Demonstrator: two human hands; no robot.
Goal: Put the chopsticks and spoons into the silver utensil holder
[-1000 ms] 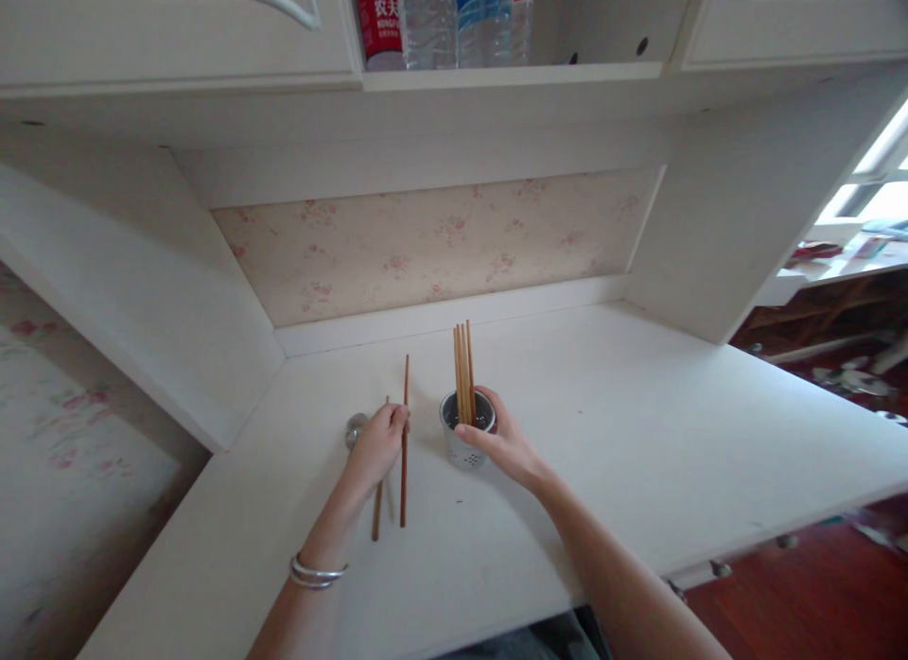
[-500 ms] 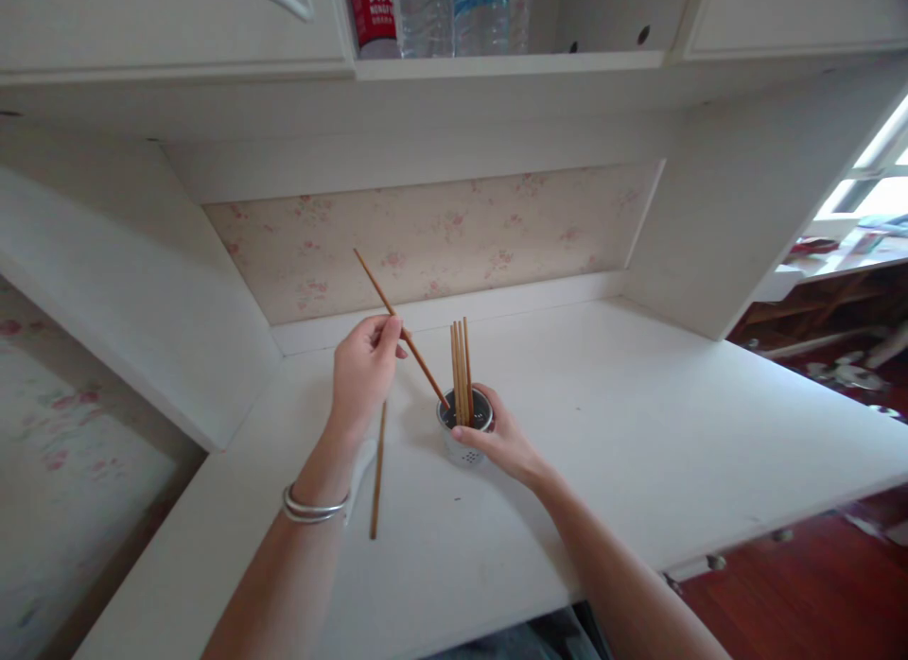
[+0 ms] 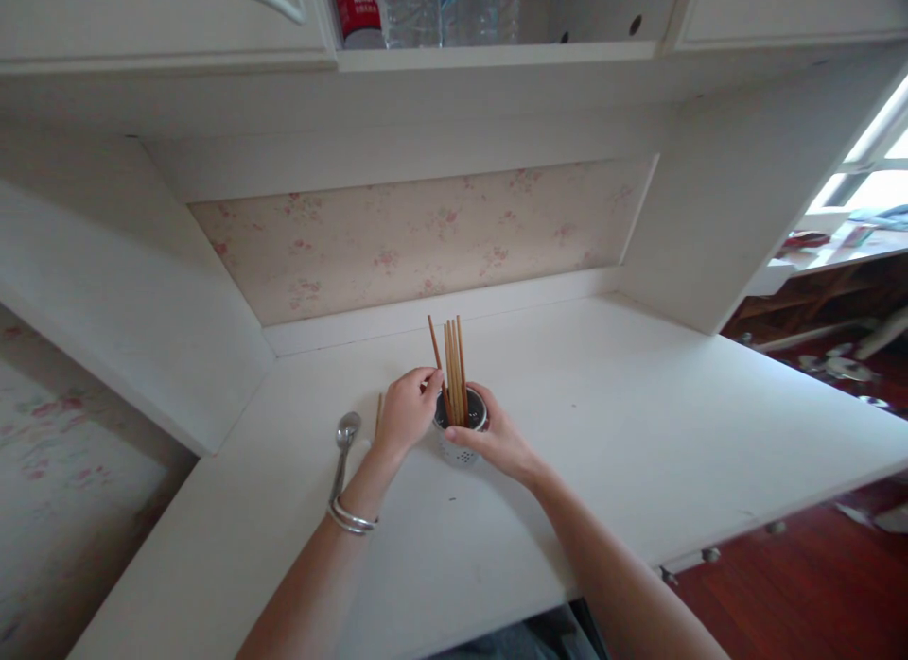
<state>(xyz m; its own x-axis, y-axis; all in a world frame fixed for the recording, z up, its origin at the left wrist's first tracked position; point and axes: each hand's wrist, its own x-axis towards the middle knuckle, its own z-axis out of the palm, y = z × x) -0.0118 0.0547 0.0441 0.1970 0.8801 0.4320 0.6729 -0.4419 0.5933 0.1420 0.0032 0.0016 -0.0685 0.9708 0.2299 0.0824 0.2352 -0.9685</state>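
My left hand (image 3: 410, 407) pinches a brown chopstick (image 3: 434, 341) whose lower end is inside the utensil holder (image 3: 460, 454), a pale cup with small holes in its side. Several more chopsticks (image 3: 455, 372) stand upright in that cup. Wrapped around the cup's right side and front rim is my right hand (image 3: 497, 437). A metal spoon (image 3: 346, 438) lies on the desk left of my left forearm. Between the spoon and my left hand, the tip of another chopstick (image 3: 378, 412) shows; the rest of it is hidden behind my arm.
The white desk (image 3: 638, 424) runs under everything, with a side panel (image 3: 716, 187) at the right. Overhead, an open shelf (image 3: 596, 17) holds clear plastic bottles (image 3: 418, 12) and a red-labelled item (image 3: 358, 8). Small knobs (image 3: 709, 555) stick out below the desk's front edge.
My left hand has moved right and down, bringing its chopstick from a slant to nearly upright in the cup. The spoon has come into view. My right hand stays on the cup.
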